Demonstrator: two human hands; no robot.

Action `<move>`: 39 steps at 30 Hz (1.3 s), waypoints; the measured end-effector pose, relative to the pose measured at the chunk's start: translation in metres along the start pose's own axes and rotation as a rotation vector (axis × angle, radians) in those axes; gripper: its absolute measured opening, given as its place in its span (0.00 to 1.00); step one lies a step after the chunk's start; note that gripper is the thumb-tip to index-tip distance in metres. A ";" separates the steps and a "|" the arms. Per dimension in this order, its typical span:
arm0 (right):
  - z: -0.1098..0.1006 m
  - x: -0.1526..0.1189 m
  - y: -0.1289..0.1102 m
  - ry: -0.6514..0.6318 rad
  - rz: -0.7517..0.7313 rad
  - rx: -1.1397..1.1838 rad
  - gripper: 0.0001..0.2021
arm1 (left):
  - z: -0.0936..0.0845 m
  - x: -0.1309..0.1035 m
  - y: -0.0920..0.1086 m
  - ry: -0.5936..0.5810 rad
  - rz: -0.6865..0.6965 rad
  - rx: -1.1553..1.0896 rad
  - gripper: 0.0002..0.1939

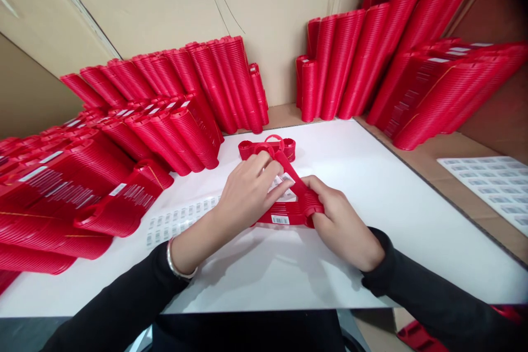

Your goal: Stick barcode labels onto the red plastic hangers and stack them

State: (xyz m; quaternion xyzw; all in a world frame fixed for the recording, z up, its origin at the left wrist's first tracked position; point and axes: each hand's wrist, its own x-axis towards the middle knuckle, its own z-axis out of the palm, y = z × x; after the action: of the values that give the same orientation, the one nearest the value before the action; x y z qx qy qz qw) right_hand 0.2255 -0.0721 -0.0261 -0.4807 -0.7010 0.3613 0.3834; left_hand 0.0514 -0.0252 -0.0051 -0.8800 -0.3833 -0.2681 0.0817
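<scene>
My right hand (340,220) is wrapped around the near end of a red plastic piece (295,173) with rounded ends, which slants up and away to the left. Fingers bent, my left hand (249,190) grips the same piece at its far end, the thumb stretched across a white label. Below both hands lies a short stack of red plastic pieces (284,209), with a barcode sticker (280,220) on its near side. Another low red stack (289,148) with ring-shaped ends sits just beyond my fingers. My left fingertips are partly hidden.
Tall bundles of stacked red pieces (231,82) crowd the left and back. More red bundles (350,60) lean at the right back. A clear-backed sticker sheet (177,220) lies left of my hands on the white tabletop (383,192); another label sheet (490,181) lies far right.
</scene>
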 end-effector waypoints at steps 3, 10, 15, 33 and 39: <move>0.000 -0.001 -0.002 -0.027 -0.007 0.036 0.22 | -0.002 0.003 -0.009 0.068 -0.005 0.079 0.20; 0.000 -0.002 -0.003 -0.055 -0.036 0.050 0.23 | 0.006 0.001 -0.018 0.168 -0.135 -0.229 0.26; -0.001 -0.002 -0.002 -0.055 -0.045 0.066 0.24 | 0.004 0.000 -0.014 0.211 -0.215 -0.278 0.14; 0.003 -0.002 0.009 0.000 -0.265 -0.047 0.28 | -0.062 -0.043 -0.005 -0.679 -0.195 -0.622 0.21; 0.010 -0.012 0.008 -0.030 -0.446 -0.140 0.26 | -0.073 -0.070 0.013 -0.716 -0.254 -0.473 0.27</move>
State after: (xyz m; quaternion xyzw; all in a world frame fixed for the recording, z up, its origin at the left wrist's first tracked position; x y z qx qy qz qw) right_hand 0.2230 -0.0828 -0.0395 -0.3339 -0.8188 0.2252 0.4090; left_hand -0.0081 -0.1039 0.0202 -0.8577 -0.4207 -0.0349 -0.2934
